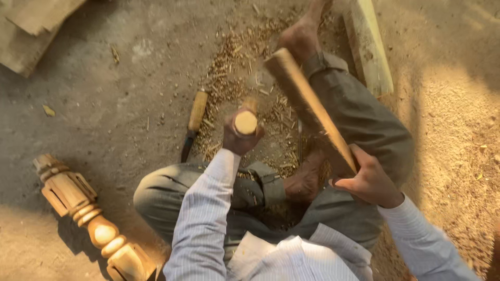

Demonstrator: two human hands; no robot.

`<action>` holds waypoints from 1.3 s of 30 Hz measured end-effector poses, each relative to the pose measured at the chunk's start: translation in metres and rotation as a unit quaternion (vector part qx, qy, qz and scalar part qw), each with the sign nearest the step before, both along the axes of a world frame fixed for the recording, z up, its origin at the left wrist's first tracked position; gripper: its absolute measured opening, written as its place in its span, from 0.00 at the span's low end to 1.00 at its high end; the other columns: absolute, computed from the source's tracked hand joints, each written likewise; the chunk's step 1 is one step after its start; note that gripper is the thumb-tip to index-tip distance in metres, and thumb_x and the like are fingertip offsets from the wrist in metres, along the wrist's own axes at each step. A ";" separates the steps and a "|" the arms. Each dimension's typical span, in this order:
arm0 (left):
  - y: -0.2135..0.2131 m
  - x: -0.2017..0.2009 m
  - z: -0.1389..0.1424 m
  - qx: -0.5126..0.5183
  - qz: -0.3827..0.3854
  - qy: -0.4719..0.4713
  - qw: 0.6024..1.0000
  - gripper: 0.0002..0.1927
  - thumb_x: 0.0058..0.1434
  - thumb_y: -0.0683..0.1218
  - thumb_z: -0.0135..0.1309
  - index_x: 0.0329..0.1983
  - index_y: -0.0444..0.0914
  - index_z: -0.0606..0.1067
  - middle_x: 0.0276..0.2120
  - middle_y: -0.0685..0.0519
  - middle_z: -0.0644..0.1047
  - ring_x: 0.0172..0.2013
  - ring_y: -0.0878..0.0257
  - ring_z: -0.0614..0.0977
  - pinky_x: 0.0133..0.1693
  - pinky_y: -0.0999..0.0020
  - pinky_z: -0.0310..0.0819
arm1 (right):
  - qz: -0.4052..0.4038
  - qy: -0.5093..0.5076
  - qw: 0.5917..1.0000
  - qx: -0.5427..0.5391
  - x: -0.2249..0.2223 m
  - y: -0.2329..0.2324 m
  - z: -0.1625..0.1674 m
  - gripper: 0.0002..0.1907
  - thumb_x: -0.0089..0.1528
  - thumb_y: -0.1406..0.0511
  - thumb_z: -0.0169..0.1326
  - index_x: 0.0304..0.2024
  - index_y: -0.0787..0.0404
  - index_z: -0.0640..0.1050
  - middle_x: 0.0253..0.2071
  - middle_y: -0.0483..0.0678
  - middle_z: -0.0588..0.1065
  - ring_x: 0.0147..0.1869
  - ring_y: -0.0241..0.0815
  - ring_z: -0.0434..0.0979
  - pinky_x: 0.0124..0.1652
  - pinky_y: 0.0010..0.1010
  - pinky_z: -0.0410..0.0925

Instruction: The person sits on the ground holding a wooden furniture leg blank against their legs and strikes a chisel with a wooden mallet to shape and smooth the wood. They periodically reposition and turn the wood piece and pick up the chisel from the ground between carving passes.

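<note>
I sit on the ground with my legs folded. My left hand [238, 136] grips a tool with a round wooden handle [246, 123], held upright so its butt end faces the camera. My right hand [371, 179] holds one end of a long flat wooden stick [307, 101], raised at an angle above my right leg. The tip of the tool in my left hand is hidden under the hand. A spare chisel [192, 122] with a wooden handle lies on the ground just left of my left hand.
Wood chips [234, 57] are scattered on the dirt in front of me. A turned, carved wooden leg [86, 213] lies at the lower left. A pale plank [367, 44] rests at the upper right beside my bare foot [302, 34]. Boards [28, 28] lie at the top left.
</note>
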State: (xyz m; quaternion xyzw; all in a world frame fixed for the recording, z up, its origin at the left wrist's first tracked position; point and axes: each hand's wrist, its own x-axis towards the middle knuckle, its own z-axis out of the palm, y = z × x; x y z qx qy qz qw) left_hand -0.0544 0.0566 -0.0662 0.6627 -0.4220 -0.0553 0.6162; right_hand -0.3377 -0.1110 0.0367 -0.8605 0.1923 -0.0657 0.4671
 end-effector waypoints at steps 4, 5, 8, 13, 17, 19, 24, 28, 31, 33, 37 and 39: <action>0.005 -0.005 -0.004 -0.002 0.006 0.002 1.000 0.09 0.62 0.42 0.62 0.36 0.38 0.72 0.28 0.51 0.76 0.27 0.61 0.80 0.29 0.68 0.79 | -0.119 0.156 0.976 0.095 -0.028 0.014 -0.027 0.31 0.43 0.67 0.70 0.48 0.67 0.76 0.30 0.50 0.75 0.31 0.42 0.73 0.33 0.35 0.69; 0.006 -0.005 -0.004 -0.013 0.009 -0.013 1.000 0.09 0.63 0.41 0.61 0.36 0.37 0.71 0.28 0.50 0.74 0.28 0.60 0.78 0.29 0.68 0.76 | -0.123 0.157 0.977 0.079 -0.037 0.017 -0.030 0.31 0.43 0.67 0.70 0.48 0.67 0.76 0.30 0.50 0.75 0.32 0.41 0.73 0.34 0.34 0.69; 0.004 -0.002 -0.003 -0.109 -0.007 -0.027 0.994 0.08 0.60 0.40 0.62 0.33 0.38 0.72 0.28 0.51 0.76 0.30 0.60 0.78 0.36 0.63 0.76 | -0.155 0.149 0.975 0.048 -0.068 0.026 -0.038 0.31 0.41 0.67 0.72 0.46 0.66 0.76 0.30 0.48 0.76 0.34 0.38 0.73 0.35 0.30 0.69; -0.009 0.005 0.003 0.024 -0.015 0.052 0.998 0.08 0.58 0.40 0.64 0.32 0.35 0.75 0.24 0.53 0.77 0.27 0.66 0.81 0.28 0.73 0.78 | -0.231 0.176 0.954 0.078 -0.110 0.035 -0.042 0.25 0.42 0.67 0.72 0.37 0.65 0.74 0.27 0.47 0.72 0.30 0.36 0.70 0.30 0.31 0.67; 0.004 -0.006 0.014 -0.107 -0.024 -0.004 0.994 0.09 0.59 0.37 0.60 0.30 0.38 0.71 0.28 0.51 0.75 0.34 0.62 0.81 0.50 0.55 0.77 | -0.223 0.138 0.958 0.116 -0.119 0.034 -0.045 0.22 0.44 0.68 0.71 0.37 0.62 0.74 0.27 0.44 0.73 0.30 0.34 0.72 0.31 0.29 0.67; 0.008 -0.007 0.017 -0.068 -0.015 0.038 0.997 0.09 0.59 0.37 0.62 0.32 0.37 0.71 0.29 0.52 0.75 0.31 0.65 0.79 0.38 0.63 0.76 | -0.216 0.113 0.960 0.141 -0.118 0.033 -0.047 0.22 0.45 0.69 0.70 0.38 0.62 0.74 0.28 0.43 0.74 0.31 0.33 0.73 0.32 0.28 0.68; -0.008 0.006 0.017 0.053 0.019 -0.040 0.998 0.12 0.60 0.38 0.66 0.33 0.35 0.71 0.26 0.52 0.71 0.27 0.64 0.75 0.28 0.70 0.71 | -0.222 0.136 0.953 0.156 -0.108 0.029 -0.052 0.21 0.45 0.70 0.69 0.38 0.63 0.74 0.28 0.44 0.75 0.31 0.33 0.73 0.30 0.30 0.68; 0.000 0.001 0.024 -0.004 -0.003 0.021 1.000 0.11 0.58 0.39 0.64 0.30 0.37 0.70 0.24 0.54 0.72 0.25 0.64 0.76 0.29 0.70 0.72 | -0.223 0.143 0.947 0.183 -0.104 0.026 -0.051 0.21 0.45 0.71 0.69 0.38 0.63 0.74 0.29 0.44 0.74 0.32 0.33 0.74 0.31 0.29 0.69; 0.014 -0.008 0.035 -0.028 0.006 0.013 1.000 0.10 0.59 0.38 0.62 0.29 0.37 0.70 0.24 0.52 0.74 0.25 0.62 0.77 0.31 0.66 0.73 | -0.231 0.168 0.940 0.188 -0.102 0.027 -0.049 0.22 0.45 0.71 0.69 0.39 0.64 0.74 0.28 0.45 0.74 0.30 0.34 0.73 0.30 0.30 0.68; 0.011 -0.005 0.043 -0.034 0.013 -0.023 0.999 0.09 0.60 0.38 0.62 0.32 0.36 0.71 0.26 0.51 0.75 0.29 0.61 0.79 0.37 0.63 0.76 | -0.234 0.159 0.940 0.192 -0.101 0.028 -0.050 0.22 0.45 0.71 0.69 0.40 0.63 0.75 0.28 0.45 0.74 0.30 0.33 0.73 0.30 0.29 0.69; -0.020 0.012 0.059 -0.029 0.017 0.008 0.999 0.08 0.61 0.38 0.64 0.36 0.35 0.75 0.30 0.51 0.78 0.32 0.64 0.84 0.37 0.68 0.82 | -0.220 0.154 0.947 0.174 -0.100 0.027 -0.050 0.22 0.45 0.71 0.69 0.40 0.63 0.74 0.30 0.44 0.74 0.33 0.32 0.73 0.32 0.27 0.68; -0.021 0.020 0.066 -0.070 0.003 0.065 0.995 0.08 0.61 0.38 0.65 0.36 0.35 0.75 0.30 0.53 0.79 0.30 0.66 0.84 0.32 0.73 0.82 | -0.225 0.174 0.940 0.187 -0.100 0.025 -0.050 0.22 0.45 0.71 0.69 0.40 0.63 0.74 0.29 0.44 0.74 0.32 0.33 0.73 0.31 0.28 0.68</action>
